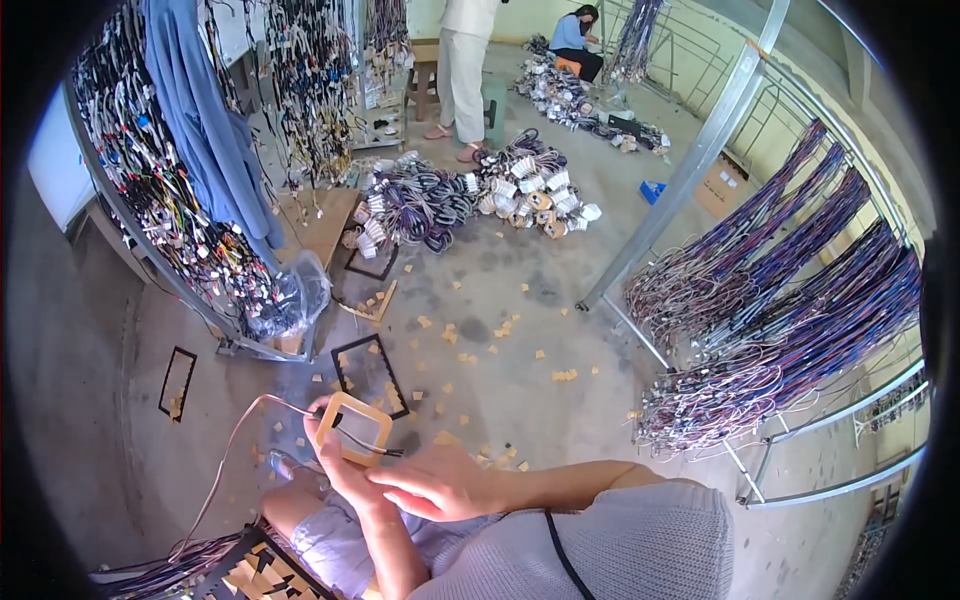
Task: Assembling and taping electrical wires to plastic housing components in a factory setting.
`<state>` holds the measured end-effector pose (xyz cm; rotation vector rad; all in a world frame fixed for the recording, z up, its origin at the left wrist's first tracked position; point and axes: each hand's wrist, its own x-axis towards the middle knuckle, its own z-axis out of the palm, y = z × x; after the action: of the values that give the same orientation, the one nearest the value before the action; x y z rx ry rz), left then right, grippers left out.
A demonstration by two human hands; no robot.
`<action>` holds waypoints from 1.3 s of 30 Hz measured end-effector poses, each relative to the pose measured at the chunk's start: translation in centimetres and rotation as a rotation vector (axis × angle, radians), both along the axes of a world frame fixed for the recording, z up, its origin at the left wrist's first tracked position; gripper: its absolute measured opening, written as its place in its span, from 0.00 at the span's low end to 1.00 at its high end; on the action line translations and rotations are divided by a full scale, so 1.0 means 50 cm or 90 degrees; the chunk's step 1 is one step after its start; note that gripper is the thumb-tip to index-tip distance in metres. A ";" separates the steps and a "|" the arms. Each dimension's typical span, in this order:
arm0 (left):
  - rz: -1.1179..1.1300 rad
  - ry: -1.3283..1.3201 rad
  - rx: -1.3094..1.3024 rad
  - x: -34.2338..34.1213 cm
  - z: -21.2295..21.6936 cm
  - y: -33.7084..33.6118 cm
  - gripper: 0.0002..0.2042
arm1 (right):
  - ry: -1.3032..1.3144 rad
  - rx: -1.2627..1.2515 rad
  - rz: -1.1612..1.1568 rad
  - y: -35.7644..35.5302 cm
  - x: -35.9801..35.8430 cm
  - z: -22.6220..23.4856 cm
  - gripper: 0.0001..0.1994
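Note:
My left hand (pixel 347 468) is closed on a tan square frame (pixel 384 432) with rounded corners, raised above my lap. A thin pinkish wire (pixel 238 437) passes by the fingers of that hand and hangs in a loop to the lower left. Inside and across the frame runs a short dark wire end (pixel 385 452), split into black tips. My right hand (pixel 440 482) lies just beside the left palm, its index finger stretched toward the frame's lower edge. Nothing shows between the right fingers, though their tips partly overlap the left hand.
At lower left a black tray (pixel 238 548) holds tan pieces, beside bundled wires. Black rectangular frames (pixel 398 385) and tan scraps lie on the floor. Coiled cables (pixel 425 205) are heaped ahead. Wire-hung racks (pixel 690 200) stand on both sides; two people are farther back.

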<state>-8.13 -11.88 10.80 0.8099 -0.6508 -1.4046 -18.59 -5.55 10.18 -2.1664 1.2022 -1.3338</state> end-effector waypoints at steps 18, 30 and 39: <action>0.037 -0.430 -0.240 -0.010 -0.027 0.000 0.12 | 0.078 -0.187 -0.120 -0.083 -0.040 0.085 0.17; 0.153 -0.165 -0.109 0.005 0.007 0.012 0.14 | -0.051 0.073 -0.029 -0.063 -0.008 -0.015 0.16; 0.185 -0.095 -0.146 0.029 0.001 0.003 0.13 | -0.389 0.345 0.123 -0.076 0.031 -0.033 0.09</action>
<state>-6.68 -11.73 10.86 0.7947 -0.7611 -0.9934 -17.05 -9.33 8.55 -1.3243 0.9322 -1.2633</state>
